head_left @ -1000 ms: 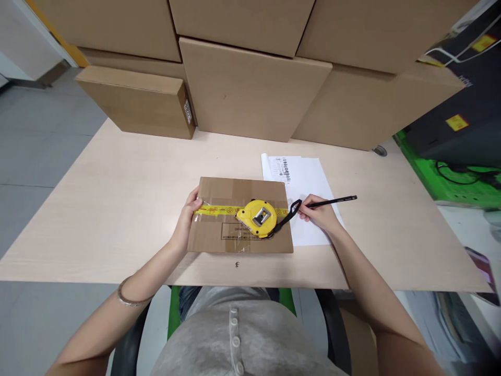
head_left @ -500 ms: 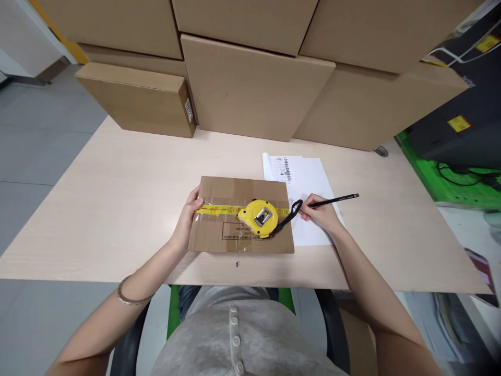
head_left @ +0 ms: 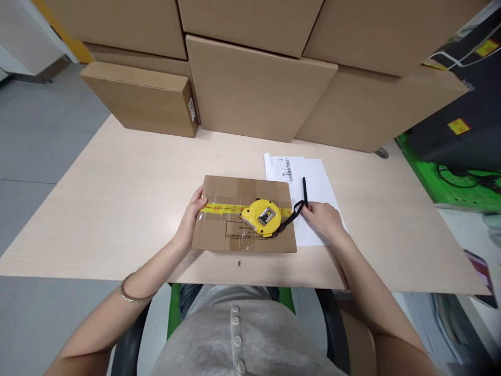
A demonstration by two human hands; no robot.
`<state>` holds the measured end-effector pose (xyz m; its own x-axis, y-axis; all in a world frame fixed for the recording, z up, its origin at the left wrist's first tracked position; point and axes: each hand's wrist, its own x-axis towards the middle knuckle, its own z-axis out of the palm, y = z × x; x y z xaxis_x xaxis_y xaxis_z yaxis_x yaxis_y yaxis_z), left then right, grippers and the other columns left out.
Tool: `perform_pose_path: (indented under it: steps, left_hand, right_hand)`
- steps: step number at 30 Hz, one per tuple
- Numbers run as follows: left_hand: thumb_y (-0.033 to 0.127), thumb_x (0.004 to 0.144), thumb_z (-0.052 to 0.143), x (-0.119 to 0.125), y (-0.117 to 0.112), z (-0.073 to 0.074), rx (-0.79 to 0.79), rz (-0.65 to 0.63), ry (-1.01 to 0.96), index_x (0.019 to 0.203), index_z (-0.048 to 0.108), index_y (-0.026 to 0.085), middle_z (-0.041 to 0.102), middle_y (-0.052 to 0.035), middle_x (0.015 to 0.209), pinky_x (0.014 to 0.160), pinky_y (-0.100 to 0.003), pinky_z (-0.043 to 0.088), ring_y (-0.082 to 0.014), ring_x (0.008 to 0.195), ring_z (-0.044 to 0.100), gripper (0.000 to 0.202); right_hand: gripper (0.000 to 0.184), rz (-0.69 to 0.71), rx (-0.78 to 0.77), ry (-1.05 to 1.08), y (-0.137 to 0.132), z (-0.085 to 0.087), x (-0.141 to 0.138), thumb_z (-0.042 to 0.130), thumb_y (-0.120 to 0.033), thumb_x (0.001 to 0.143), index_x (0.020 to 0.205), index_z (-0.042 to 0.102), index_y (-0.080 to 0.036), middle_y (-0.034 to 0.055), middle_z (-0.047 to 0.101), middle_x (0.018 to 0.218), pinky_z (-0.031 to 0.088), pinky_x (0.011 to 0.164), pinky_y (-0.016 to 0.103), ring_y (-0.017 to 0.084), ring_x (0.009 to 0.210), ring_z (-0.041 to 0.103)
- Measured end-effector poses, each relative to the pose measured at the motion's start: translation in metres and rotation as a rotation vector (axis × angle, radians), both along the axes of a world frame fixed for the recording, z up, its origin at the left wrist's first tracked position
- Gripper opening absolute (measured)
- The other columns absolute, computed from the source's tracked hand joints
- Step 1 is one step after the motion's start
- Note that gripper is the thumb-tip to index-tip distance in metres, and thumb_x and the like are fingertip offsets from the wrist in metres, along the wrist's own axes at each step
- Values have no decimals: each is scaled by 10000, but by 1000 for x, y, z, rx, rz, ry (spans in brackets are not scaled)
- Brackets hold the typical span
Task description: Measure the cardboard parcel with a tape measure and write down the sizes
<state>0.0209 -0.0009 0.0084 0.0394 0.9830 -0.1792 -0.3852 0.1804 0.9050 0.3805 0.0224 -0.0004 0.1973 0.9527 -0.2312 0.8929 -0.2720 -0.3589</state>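
My left hand is closed around the left edge of a small cardboard box, thumb on top. On the box lies a yellow tape measure with a black wrist strap that trails off the right edge toward my right hand. Yellow printed tape crosses the box top from left to right. My right hand is closed on a black pen, whose visible end points away from me. That hand rests over white paper sheets lying partly under the box's right side.
Large cardboard boxes stand stacked along the back of the table. A flatter cardboard box stands at the back left. On the right are a black machine on a green surface and a phone.
My right hand has turned over, and the pen has swung from pointing right to pointing away from me. My left hand keeps its hold on the box.
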Motion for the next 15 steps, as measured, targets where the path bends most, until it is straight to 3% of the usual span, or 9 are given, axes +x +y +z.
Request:
perform_pose_path:
  steps: [2, 4, 7, 9, 11, 15]
  left_hand:
    - [516, 901, 644, 0, 0, 0, 17, -28, 4, 1350, 655, 244, 704, -69, 1422, 1153, -484, 511, -377, 1413, 583, 525]
    - [523, 914, 629, -1, 2, -1, 36, -48, 32, 1426, 624, 255, 655, -71, 1508, 1195, -508, 482, -388, 1466, 539, 578]
    - [524, 927, 645, -9, 5, -6, 77, -32, 139, 1546, 528, 343, 481, -32, 1689, 1280, -522, 396, -375, 1586, 402, 656]
    - [531, 934, 661, -17, 9, -11, 143, -29, 255, 1583, 479, 396, 386, -9, 1749, 1334, -539, 304, -362, 1641, 305, 688]
    - [564, 946, 650, -25, 13, -15, 237, -58, 388, 1544, 542, 382, 357, -15, 1762, 1368, -566, 197, -365, 1671, 218, 635]
    - [647, 962, 601, -35, 21, -22, 354, -140, 525, 1377, 699, 344, 340, -20, 1766, 1373, -609, 124, -380, 1685, 146, 523]
  right_hand:
    - [343, -12, -30, -88, 1, 7, -7, 591, -456, 918, 663, 595, -228, 145, 701, 715, 442, 749, 401, 363, 839, 703]
    - [323, -46, -25, -155, 1, 17, -14, 557, -477, 955, 890, 690, -190, 164, 740, 819, 465, 789, 435, 378, 886, 709]
    - [472, -38, 259, -155, -7, 40, -27, 437, -528, 1030, 1189, 682, -157, 185, 749, 1068, 507, 845, 475, 349, 953, 707]
    - [533, 84, 562, -123, -18, 56, -40, 371, -546, 1065, 1278, 676, -163, 192, 720, 1201, 523, 923, 507, 336, 1042, 695]
    - [573, 281, 722, -126, -30, 68, -56, 360, -567, 1078, 1350, 665, -165, 211, 692, 1307, 500, 1026, 566, 364, 1191, 656]
    - [606, 600, 603, -85, -44, 75, -86, 435, -636, 1054, 1378, 649, -171, 223, 630, 1472, 381, 1178, 711, 437, 1444, 514]
